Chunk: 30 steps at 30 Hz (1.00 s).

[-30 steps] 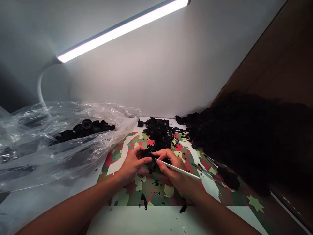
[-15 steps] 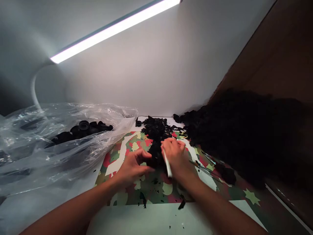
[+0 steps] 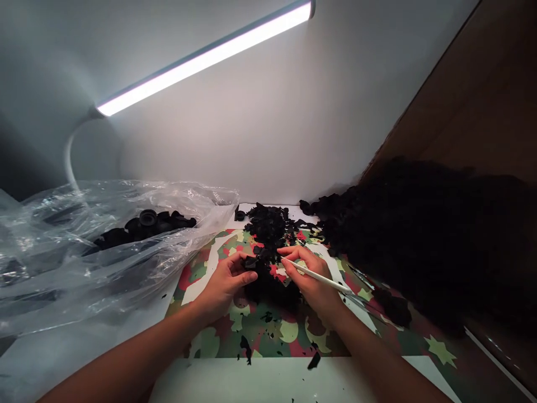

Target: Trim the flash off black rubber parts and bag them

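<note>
My left hand is closed with thumb and fingers on a small black rubbery piece. In my right hand is a slim white stick-like tool, held like a pen. Its tip points left toward the black piece, while its back end reaches out past the hand to the right. Between and below the hands lies a dark heap of black scraps. More black scraps are piled just beyond the fingers. Whether the tip touches the piece I cannot tell.
A patterned sheet lies under the hands, dotted with black bits. On the left, a clear plastic bag holds black round parts. A large black heap fills the right. Metal tools lie beside it. A lamp hangs above.
My left hand, empty and spread before, now pinches a black piece. The white tool has swung from pointing down to lying slanted across my right hand, whose fingers have opened out along it.
</note>
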Motion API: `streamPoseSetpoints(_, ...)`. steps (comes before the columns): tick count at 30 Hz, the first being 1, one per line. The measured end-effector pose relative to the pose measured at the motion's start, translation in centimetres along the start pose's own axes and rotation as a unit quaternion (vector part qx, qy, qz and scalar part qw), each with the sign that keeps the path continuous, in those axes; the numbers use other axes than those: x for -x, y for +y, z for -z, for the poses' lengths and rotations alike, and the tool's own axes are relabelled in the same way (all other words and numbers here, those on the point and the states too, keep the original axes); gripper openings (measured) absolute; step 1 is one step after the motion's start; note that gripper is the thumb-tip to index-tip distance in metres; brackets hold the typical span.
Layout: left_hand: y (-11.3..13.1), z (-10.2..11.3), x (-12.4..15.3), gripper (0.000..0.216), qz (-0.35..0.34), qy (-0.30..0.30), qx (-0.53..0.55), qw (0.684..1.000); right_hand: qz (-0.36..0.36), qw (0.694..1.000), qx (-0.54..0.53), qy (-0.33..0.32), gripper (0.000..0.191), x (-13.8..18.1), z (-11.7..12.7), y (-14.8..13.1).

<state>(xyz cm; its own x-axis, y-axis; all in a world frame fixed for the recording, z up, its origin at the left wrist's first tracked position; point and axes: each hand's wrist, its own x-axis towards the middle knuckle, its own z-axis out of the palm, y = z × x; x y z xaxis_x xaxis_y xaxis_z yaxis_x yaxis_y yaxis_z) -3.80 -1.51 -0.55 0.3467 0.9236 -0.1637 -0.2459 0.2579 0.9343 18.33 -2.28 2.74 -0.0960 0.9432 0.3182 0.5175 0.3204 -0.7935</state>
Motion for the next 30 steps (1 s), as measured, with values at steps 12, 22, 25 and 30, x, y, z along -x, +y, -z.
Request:
streamPoseSetpoints(12,0.4,-0.4,0.3,0.042,-0.031,-0.007,-0.051,0.998,0.099,0.989,-0.052,-0.096,0.015,2.0,-0.6,-1.8)
streamPoseSetpoints(22,1.8,-0.7,0.8,0.036,-0.185,0.048,-0.249,0.950,0.035,0.996,-0.082,0.029,0.019,1.9,-0.6,-2.1)
streamPoseSetpoints(25,2.0,-0.8,1.0,0.038,-0.200,0.026,-0.278,0.939,0.057,0.995,-0.083,0.002,0.015,2.1,-0.6,-2.4)
streamPoseSetpoints(30,2.4,-1.4,0.6,0.058,-0.176,-0.014,-0.179,0.968,0.046,0.993,-0.109,-0.006,0.013,2.2,-0.5,-2.8)
